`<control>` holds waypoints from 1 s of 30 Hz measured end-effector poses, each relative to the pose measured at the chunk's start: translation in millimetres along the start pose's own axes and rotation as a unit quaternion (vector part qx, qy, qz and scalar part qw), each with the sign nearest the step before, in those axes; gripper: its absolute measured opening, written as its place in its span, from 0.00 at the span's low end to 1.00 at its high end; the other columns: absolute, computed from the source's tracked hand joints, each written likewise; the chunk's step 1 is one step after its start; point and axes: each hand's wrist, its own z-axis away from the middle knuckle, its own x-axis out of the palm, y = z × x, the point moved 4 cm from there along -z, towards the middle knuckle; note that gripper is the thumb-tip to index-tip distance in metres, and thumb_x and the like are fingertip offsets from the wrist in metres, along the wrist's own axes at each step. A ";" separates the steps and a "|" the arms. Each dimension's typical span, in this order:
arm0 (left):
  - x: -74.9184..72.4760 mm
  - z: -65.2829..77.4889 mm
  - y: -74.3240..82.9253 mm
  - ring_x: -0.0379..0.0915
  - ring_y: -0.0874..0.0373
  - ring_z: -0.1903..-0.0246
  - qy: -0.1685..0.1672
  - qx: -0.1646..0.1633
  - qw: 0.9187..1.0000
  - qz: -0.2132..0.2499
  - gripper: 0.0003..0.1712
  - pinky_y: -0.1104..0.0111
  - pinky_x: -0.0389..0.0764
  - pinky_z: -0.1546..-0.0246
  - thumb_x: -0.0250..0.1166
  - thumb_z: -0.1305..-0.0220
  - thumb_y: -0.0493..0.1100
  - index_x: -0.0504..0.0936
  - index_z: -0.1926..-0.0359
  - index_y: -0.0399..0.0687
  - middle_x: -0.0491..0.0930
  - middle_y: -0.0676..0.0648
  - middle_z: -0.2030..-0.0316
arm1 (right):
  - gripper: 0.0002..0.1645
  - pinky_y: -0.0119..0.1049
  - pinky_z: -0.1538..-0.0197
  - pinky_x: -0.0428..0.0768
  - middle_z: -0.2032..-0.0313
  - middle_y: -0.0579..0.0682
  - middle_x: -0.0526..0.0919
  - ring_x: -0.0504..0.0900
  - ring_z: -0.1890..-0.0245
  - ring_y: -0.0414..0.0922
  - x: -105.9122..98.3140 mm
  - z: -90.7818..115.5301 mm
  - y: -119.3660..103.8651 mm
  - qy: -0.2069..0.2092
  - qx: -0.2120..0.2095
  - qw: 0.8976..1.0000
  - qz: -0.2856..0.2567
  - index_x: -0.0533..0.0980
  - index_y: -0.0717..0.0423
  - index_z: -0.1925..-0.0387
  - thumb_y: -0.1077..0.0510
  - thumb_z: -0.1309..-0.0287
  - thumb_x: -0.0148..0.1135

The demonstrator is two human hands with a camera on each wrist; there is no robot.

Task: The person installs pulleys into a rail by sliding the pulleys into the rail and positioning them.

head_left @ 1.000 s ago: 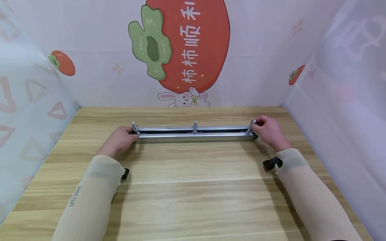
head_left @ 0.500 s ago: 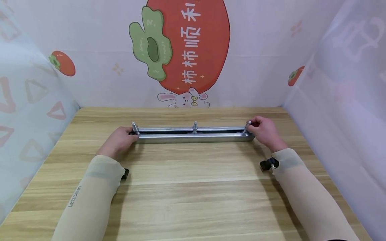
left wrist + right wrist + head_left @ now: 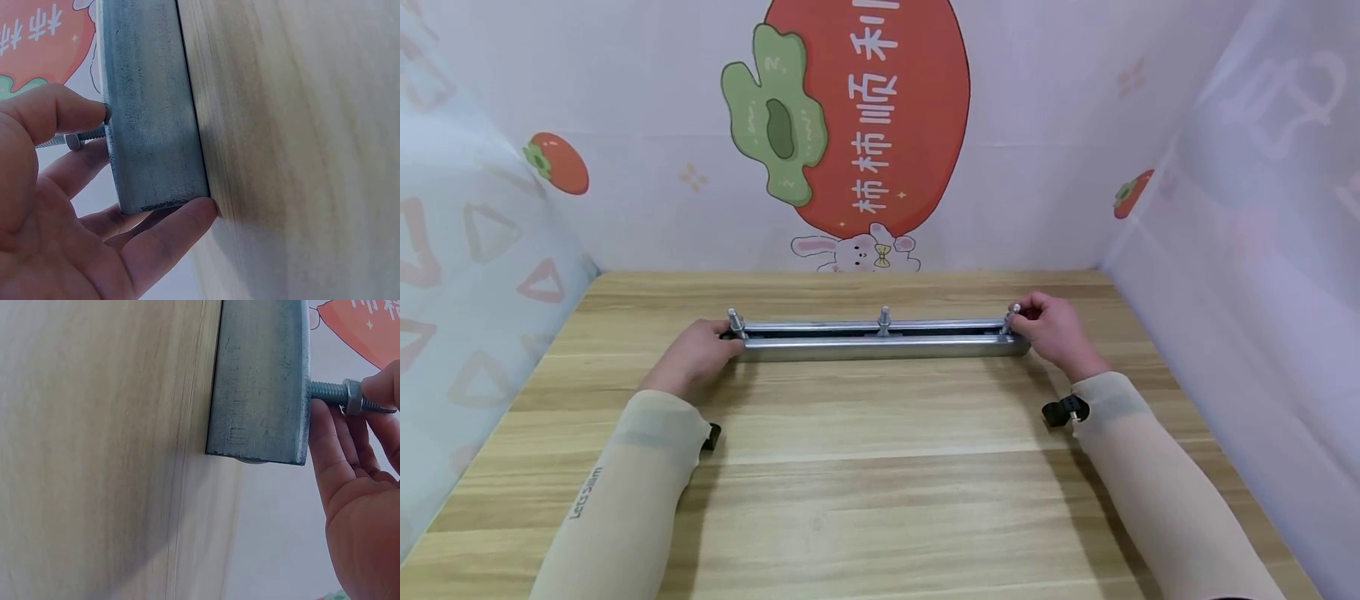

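A long galvanized metal strut channel lies crosswise on the table, its open slot facing up. My left hand holds the channel's left end, thumb on the top edge and fingers around the end face, as the left wrist view shows. A bolt stands there, leaning slightly, beside the thumb. Another bolt rises from the slot's middle. At the right end my right hand pinches the top of a third bolt, just above its hex nut. This bolt's base inside the slot is hidden.
The wood-grain table extends in front of the channel. A printed white backdrop stands behind it, with white side walls to the left and right. Black wrist devices sit at both sleeves.
My right hand has moved left with the right bolt, which slid inward along the slot. The dark piece sticking out of the channel's right end has gone from sight. My left hand stays put.
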 end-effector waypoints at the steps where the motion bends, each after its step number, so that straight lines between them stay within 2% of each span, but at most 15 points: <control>1: -0.5 0.4 0.3 0.62 0.40 0.49 0.000 -0.001 1.000 0.002 0.34 0.48 0.63 0.46 0.54 0.27 0.49 0.64 0.28 0.35 0.69 0.34 0.41 | 0.10 0.42 0.61 0.74 0.58 0.55 0.81 0.74 0.60 0.51 0.3 -0.2 0.1 0.003 -0.002 1.000 0.000 0.78 0.58 0.57 0.56 0.35 0.63; 8: -1.9 1.8 2.3 0.61 0.40 0.49 -0.001 0.001 1.000 0.001 0.33 0.46 0.62 0.43 0.54 0.28 0.49 0.65 0.29 0.35 0.69 0.33 0.40 | 0.09 0.40 0.61 0.73 0.60 0.55 0.81 0.74 0.61 0.50 0.7 -0.8 -1.5 0.018 -0.018 1.000 0.001 0.79 0.58 0.58 0.57 0.36 0.63; 20: -1.8 0.1 -3.5 0.60 0.40 0.43 -0.003 -0.002 1.000 -0.001 0.37 0.41 0.58 0.38 0.54 0.28 0.50 0.59 0.26 0.35 0.62 0.29 0.32 | 0.09 0.42 0.60 0.73 0.59 0.56 0.81 0.74 0.60 0.52 3.5 -0.8 -6.0 0.012 -0.002 1.000 -0.004 0.79 0.60 0.57 0.59 0.35 0.62; 23: -1.7 -0.3 -4.5 0.61 0.40 0.43 0.001 0.001 1.000 0.000 0.36 0.42 0.59 0.38 0.54 0.27 0.50 0.60 0.26 0.36 0.64 0.30 0.33 | 0.09 0.42 0.59 0.73 0.59 0.57 0.81 0.74 0.60 0.52 3.8 -2.5 -5.8 0.014 -0.007 1.000 -0.004 0.78 0.61 0.57 0.60 0.35 0.61; 26: -2.3 0.6 -4.0 0.62 0.40 0.45 0.008 0.010 1.000 0.002 0.33 0.42 0.60 0.39 0.53 0.27 0.48 0.63 0.28 0.36 0.66 0.31 0.35 | 0.14 0.45 0.56 0.75 0.55 0.58 0.79 0.75 0.56 0.54 3.3 -1.9 -6.5 0.017 -0.015 1.000 -0.008 0.77 0.62 0.50 0.59 0.34 0.59; 30: -0.5 5.6 -3.9 0.58 0.36 0.38 0.016 0.014 1.000 0.005 0.38 0.40 0.55 0.36 0.51 0.26 0.48 0.52 0.23 0.36 0.56 0.28 0.30 | 0.28 0.56 0.43 0.70 0.41 0.64 0.73 0.70 0.42 0.61 -3.5 9.1 -9.0 0.025 -0.001 1.000 -0.003 0.68 0.64 0.35 0.55 0.31 0.56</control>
